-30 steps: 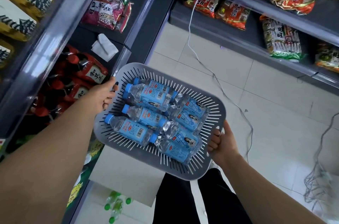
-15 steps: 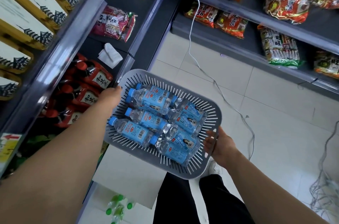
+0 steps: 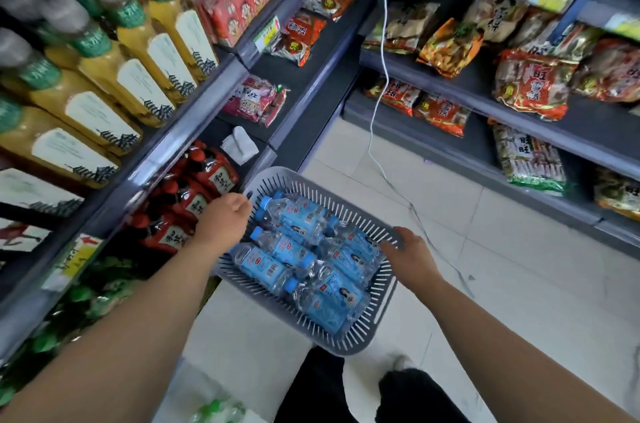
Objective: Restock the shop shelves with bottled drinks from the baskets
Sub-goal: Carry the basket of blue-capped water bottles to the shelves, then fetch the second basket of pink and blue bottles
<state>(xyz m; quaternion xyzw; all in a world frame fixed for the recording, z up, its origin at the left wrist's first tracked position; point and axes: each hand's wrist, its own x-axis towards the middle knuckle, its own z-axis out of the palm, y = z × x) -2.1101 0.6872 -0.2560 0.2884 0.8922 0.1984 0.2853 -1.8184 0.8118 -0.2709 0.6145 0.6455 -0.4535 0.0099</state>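
A grey slotted plastic basket (image 3: 374,325) is held in the air between both hands, low in the middle of the head view. Several small clear water bottles with blue labels and blue caps (image 3: 298,218) lie on their sides inside it. My left hand (image 3: 225,218) grips the basket's left rim, fingers curled over the edge, close to the shelf front. My right hand (image 3: 408,256) grips the right rim, fingers curled over it. The left shelving (image 3: 194,117) stands right beside the basket.
On the left shelves stand yellow drink bottles (image 3: 114,76) above, red-capped dark bottles (image 3: 194,194) at basket height and green bottles (image 3: 72,305) below. Snack bags (image 3: 530,90) fill the shelves across the aisle. A white cable (image 3: 375,104) hangs down to the tiled floor. A white box (image 3: 242,329) sits under the basket.
The view has tilted up, showing more of the upper shelves. The basket has turned slightly and sits closer to the left shelf. Both hands keep their hold on its rims.
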